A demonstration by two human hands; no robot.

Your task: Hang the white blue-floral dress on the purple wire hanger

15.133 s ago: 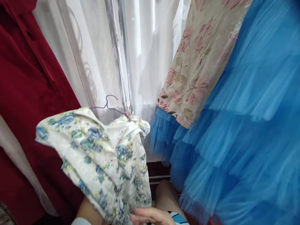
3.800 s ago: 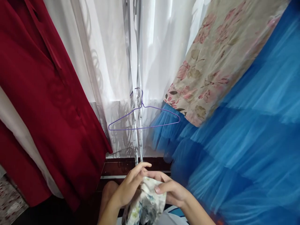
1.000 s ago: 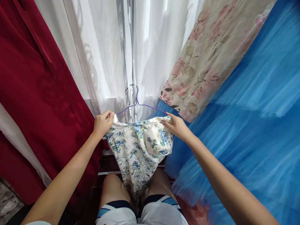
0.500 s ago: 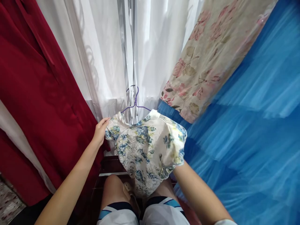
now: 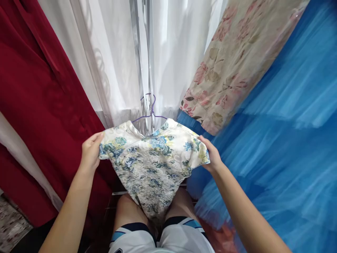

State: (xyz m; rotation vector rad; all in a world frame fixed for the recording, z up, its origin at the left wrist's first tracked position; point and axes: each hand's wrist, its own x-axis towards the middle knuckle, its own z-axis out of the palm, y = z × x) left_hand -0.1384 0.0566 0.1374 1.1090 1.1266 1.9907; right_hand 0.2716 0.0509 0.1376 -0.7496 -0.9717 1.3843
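The white short-sleeved blouse (image 5: 155, 151) with blue and yellow flowers hung on a purple hanger (image 5: 153, 113), its shoulders over the wire and its lower part reaching down between the thighs (image 5: 131, 211) of the person. The left hand (image 5: 91, 149) had a narrow grip, thumb and fingers pinching the outer edge of one sleeve beyond the hanger's left end; the right hand (image 5: 212, 154) held the edge of the other sleeve beyond the right end, its fingers partly hidden by the cloth. Between them the shoulders were drawn wide, and the wire showed only inside the open neckline. The hanger's hook stood against metal uprights (image 5: 150, 45) in front of white curtains (image 5: 175, 59); what exactly it hung on was too small to tell. Doing this well seemed to call for an even, gentle pull on both sleeves, as a harder tug on one side would likely have skewed the blouse or swung the hanger. The low point of the neckline lay slightly left of the hanger's neck, so a small shift toward the right end looked worthwhile to centre it. Both covered corners of the hanger needed to sit squarely under the shoulder seams, and the right elbow was best kept off the blue tulle (image 5: 279, 151) close beside that arm.
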